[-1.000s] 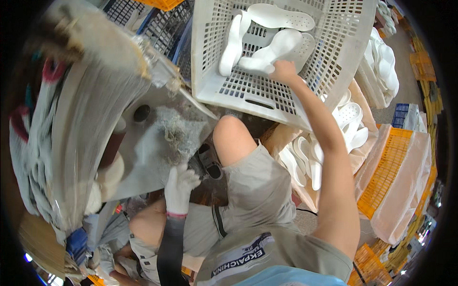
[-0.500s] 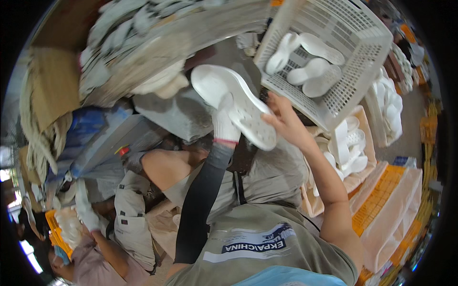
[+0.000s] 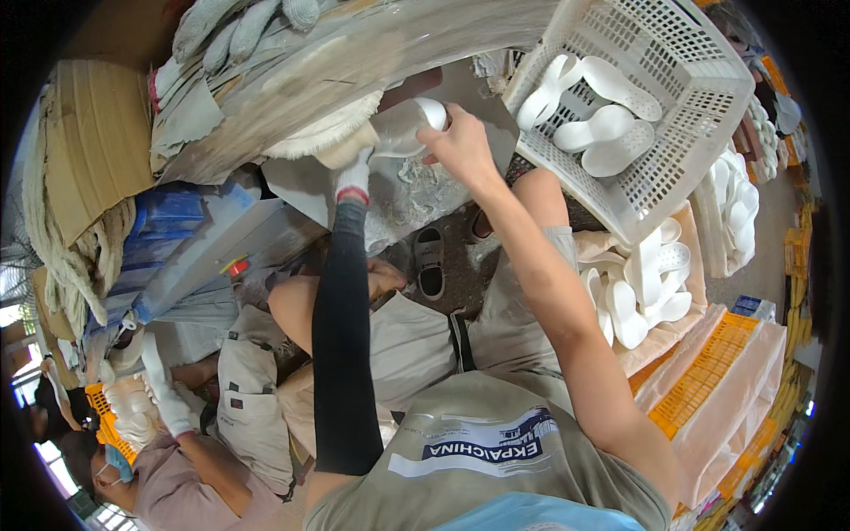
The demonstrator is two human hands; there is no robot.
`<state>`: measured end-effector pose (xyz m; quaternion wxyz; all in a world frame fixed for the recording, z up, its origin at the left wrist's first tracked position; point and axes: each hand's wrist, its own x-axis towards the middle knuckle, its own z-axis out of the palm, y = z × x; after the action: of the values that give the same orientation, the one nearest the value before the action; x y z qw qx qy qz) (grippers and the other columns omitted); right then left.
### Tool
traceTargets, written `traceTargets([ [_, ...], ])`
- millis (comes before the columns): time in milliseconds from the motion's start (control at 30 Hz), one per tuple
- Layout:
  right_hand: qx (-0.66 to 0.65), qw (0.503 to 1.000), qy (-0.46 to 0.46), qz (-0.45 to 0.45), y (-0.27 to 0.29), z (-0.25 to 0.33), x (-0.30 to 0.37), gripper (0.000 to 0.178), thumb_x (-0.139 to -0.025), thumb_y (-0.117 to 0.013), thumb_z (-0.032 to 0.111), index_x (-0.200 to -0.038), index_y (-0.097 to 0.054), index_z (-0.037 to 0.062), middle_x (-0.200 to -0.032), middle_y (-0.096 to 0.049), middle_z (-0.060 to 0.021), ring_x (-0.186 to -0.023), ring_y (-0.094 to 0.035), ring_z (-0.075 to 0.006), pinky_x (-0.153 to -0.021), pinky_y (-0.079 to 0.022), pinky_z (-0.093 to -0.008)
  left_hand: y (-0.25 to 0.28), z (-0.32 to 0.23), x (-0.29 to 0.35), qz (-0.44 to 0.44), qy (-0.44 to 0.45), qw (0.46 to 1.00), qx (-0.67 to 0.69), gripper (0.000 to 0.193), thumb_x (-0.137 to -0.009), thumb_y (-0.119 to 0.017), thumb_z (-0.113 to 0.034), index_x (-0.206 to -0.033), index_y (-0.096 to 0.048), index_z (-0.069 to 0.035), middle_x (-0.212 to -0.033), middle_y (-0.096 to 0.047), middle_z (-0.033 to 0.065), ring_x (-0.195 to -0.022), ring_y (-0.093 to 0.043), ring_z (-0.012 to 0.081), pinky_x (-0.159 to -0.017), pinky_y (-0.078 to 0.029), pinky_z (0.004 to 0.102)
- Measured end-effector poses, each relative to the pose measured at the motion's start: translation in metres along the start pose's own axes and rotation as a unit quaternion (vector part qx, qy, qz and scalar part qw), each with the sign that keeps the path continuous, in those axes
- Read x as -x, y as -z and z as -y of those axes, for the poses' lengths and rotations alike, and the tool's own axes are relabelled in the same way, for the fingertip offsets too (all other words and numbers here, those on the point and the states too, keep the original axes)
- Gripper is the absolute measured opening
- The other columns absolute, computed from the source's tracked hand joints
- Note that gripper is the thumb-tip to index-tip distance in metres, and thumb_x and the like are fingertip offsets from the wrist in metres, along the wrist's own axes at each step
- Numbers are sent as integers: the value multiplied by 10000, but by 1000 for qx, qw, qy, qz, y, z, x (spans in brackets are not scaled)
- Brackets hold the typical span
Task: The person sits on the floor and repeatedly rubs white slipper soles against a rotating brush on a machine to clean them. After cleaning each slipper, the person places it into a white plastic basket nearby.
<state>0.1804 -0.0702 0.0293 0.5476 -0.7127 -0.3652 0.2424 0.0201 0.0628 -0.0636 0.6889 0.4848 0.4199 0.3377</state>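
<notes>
A white shoe sole point(image 3: 403, 130) is held out in front of me, against or very close to a pale, fuzzy round buffing wheel point(image 3: 329, 128). My right hand point(image 3: 460, 146), bare, grips its right end with thumb and fingers bent round the edge. At the other end is my left hand point(image 3: 352, 174), in a white knitted glove with a red cuff below a black arm sleeve. The glove closes on the sole there, its fingertips partly hidden by the sole and wheel. Whether the sole touches the wheel, I cannot tell exactly.
A white slotted crate point(image 3: 651, 190) holding several soles stands at the right. Beside my right arm, a lined bin point(image 3: 686, 292) is full of white soles. Worn gloves point(image 3: 252, 35) lie on the wrapped machine top. A co-worker point(image 3: 190, 469) sits at lower left.
Both hands have carried the sole forward and left, from above my lap to the buffing wheel. The sole has turned from upright-slanting to nearly level across the view.
</notes>
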Motion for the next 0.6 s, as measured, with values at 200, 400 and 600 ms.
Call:
traceTargets([
  [200,27,996,-73,31,-2,-4,-26,486,-817,-668,349,-894,-684,-130,-800,-714,-289,-813,-745,-399,-794,-586,-438,2,-23,37,0,-40,870,-491,426,-1044,-514,-267,-1368,-566,5,-1201,-660,135,-1032,-641,229,-947,-517,360],
  [400,147,986,3,78,-7,16,-6,654,-833,-662,369,-1194,-507,-154,-1044,-670,-379,-1047,-669,-488,-935,-530,-490,-38,-13,59,40,-6,999,-30,376,-1039,-553,-222,-1307,-613,34,-1153,-674,110,-1012,-617,154,-883,-496,287],
  [600,220,971,-67,61,78,50,69,611,-902,-612,213,-1451,-446,3,-1162,-686,-301,-1077,-687,-422,-933,-530,-464,-90,-1,36,22,7,946,323,422,-1039,-578,-328,-1295,-633,3,-1162,-699,135,-1025,-659,239,-893,-505,366],
])
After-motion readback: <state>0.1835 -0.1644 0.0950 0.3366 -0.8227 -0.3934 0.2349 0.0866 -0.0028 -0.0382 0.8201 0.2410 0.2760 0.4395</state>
